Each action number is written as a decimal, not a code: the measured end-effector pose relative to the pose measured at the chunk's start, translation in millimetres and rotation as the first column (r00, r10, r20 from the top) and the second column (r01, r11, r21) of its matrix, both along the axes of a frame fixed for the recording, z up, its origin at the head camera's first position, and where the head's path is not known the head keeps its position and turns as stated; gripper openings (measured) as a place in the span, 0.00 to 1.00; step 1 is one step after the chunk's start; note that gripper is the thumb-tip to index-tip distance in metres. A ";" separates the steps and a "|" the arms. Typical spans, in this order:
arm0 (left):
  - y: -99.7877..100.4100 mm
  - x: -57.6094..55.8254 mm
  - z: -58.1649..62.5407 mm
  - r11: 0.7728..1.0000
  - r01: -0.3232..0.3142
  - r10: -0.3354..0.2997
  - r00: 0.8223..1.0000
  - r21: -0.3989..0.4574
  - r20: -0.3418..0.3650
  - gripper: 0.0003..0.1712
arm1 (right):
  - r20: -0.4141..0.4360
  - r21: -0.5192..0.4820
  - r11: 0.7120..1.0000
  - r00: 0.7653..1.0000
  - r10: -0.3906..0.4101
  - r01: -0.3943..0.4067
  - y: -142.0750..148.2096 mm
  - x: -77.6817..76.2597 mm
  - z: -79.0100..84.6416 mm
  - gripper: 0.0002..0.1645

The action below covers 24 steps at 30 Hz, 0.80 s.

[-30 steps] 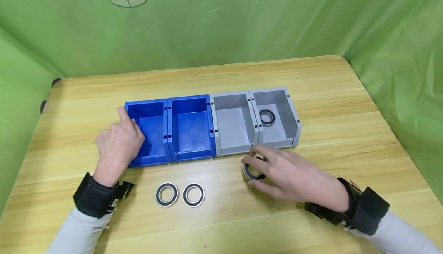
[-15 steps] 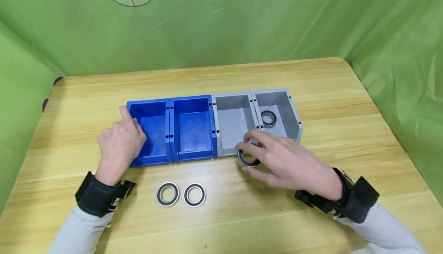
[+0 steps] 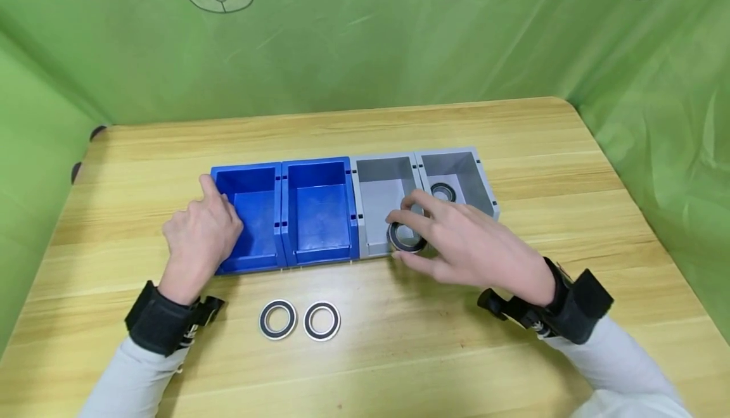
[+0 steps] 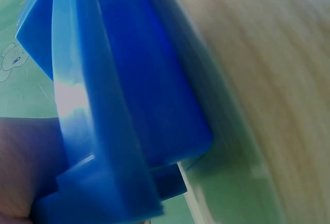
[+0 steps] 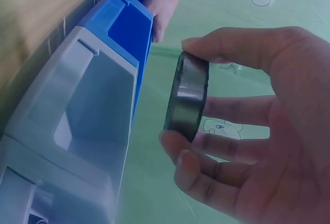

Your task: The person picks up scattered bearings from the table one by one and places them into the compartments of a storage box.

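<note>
In the head view my right hand (image 3: pixel 459 240) pinches a ball bearing (image 3: pixel 393 235) between thumb and fingers, raised over the front of the left grey bin (image 3: pixel 386 168). The right wrist view shows that bearing (image 5: pixel 188 97) edge-on, between the thumb and fingertips. My left hand (image 3: pixel 202 231) grips the left side wall of the outer blue bin (image 3: pixel 248 178); its fingertips are partly hidden, and the wall (image 4: pixel 103 110) fills much of the left wrist view. Two more bearings (image 3: pixel 264 321) lie flat on the table. Another bearing (image 3: pixel 435 192) lies in the right grey bin (image 3: pixel 450 163), partly behind my right hand.
A second blue bin (image 3: pixel 316 172) stands between the outer blue bin and the left grey one, all joined in a row. The wooden table (image 3: pixel 399 367) extends around them. A green curtain (image 3: pixel 342 57) hangs behind and at the sides.
My right hand has lifted the bearing from the table before the grey bins and carried it forward and slightly left, over the left grey bin's front. The left hand keeps its grip on the blue bin.
</note>
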<state>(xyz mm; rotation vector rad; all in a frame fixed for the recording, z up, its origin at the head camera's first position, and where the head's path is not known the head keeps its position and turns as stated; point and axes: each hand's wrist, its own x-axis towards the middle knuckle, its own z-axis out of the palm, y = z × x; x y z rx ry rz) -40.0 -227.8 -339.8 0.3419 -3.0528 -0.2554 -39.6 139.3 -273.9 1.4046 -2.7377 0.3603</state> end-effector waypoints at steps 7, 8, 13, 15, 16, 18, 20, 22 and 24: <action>0.2 -2.5 1.8 1.000 0.007 -0.007 1.000 -0.018 0.020 0.21 | 0.000 -0.044 0.999 1.000 -0.001 0.001 -5.9 -11.5 2.8 0.25; 0.3 -2.5 2.0 1.000 0.006 -0.006 1.000 -0.021 0.020 0.20 | -0.002 -0.049 0.999 1.000 0.000 0.000 -6.9 -12.9 3.2 0.25; 0.1 -3.5 2.6 1.000 0.006 -0.005 0.999 -0.018 0.033 0.19 | -0.006 -0.064 0.998 1.000 0.010 -0.010 -12.2 -19.3 5.8 0.23; -0.3 -3.6 2.6 1.000 0.008 -0.007 0.999 -0.015 0.034 0.19 | -0.006 -0.063 0.998 1.000 0.014 -0.014 -14.3 -22.2 6.6 0.23; -0.5 -3.5 2.3 1.000 0.008 -0.008 0.999 -0.015 0.032 0.19 | -0.003 -0.060 0.998 1.000 0.012 -0.012 -15.5 -23.7 6.8 0.23; -0.7 -2.7 1.9 1.000 0.008 -0.008 1.000 -0.016 0.022 0.19 | 0.002 -0.052 0.999 1.000 0.009 -0.009 -17.3 -26.8 6.8 0.24; -0.4 -1.9 1.1 1.000 0.011 -0.010 1.000 -0.020 0.009 0.18 | 0.015 -0.041 0.999 1.000 0.002 -0.001 -19.0 -30.2 6.2 0.24; 0.0 -1.1 0.3 1.000 0.011 -0.011 1.000 -0.025 -0.005 0.18 | 0.032 -0.031 0.999 0.999 -0.007 0.008 -20.6 -33.7 5.0 0.25; 0.4 -0.5 -0.3 1.000 0.011 -0.012 1.000 -0.028 -0.014 0.17 | 0.049 -0.020 1.000 0.999 -0.014 0.015 -21.9 -37.0 3.2 0.25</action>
